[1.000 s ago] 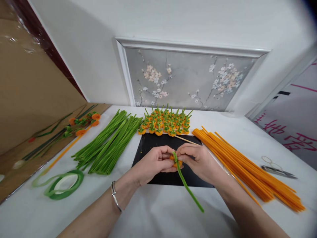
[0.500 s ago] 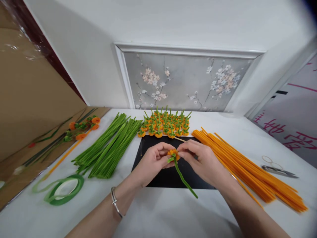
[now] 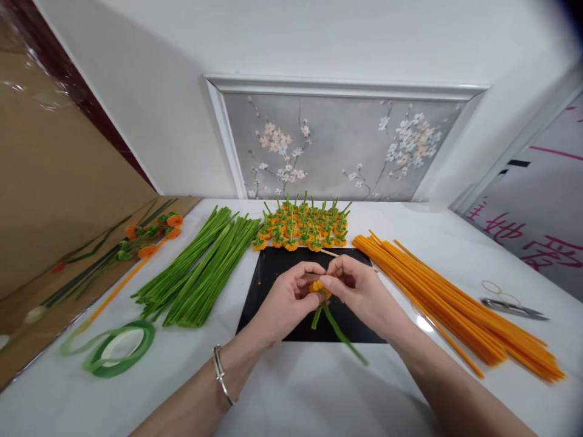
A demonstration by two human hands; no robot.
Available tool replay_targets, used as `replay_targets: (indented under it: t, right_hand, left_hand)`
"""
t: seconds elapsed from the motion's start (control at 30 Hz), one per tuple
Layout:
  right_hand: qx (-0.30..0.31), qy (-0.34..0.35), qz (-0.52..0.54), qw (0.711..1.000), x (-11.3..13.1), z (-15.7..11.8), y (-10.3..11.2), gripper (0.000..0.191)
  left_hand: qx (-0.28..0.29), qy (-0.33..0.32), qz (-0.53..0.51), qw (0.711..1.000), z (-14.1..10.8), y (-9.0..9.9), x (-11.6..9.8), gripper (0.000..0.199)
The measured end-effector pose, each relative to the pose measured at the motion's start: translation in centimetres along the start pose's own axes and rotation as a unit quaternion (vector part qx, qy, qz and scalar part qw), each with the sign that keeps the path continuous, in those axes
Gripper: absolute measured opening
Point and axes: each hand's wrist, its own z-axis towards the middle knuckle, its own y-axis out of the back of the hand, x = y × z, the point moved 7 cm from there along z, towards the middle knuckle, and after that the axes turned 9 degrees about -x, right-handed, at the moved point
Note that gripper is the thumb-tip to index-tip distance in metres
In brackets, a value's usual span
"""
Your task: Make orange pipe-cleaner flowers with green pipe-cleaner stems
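Over the black mat, both hands pinch a small orange pipe-cleaner flower. My left hand is closed around its left side, thumb in front. My right hand grips its right side between thumb and forefinger. A green pipe-cleaner stem hangs from the flower toward the lower right, with a shorter green end beside it. The fingers cover part of the flower. Behind the mat stand several finished orange flower heads, their green stems pointing up.
Green pipe cleaners lie to the left, near a roll of green tape. Orange pipe cleaners and scissors lie on the right. A thin stick rests at the mat's back edge. Cardboard with long-stemmed flowers is far left.
The flower has tilted in my fingers, and the short green end now hangs down beside the long stem. My right thumb has moved across the flower's front.
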Motion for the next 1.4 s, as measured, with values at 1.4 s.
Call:
replay_targets:
  t: [1.4]
  right_hand:
    - [-0.036, -0.034, 0.029, 0.998, -0.3, -1.1, -0.4, 0.017]
  left_hand:
    - [-0.083, -0.045, 0.026, 0.995, -0.3, 1.0, -0.7, 0.017]
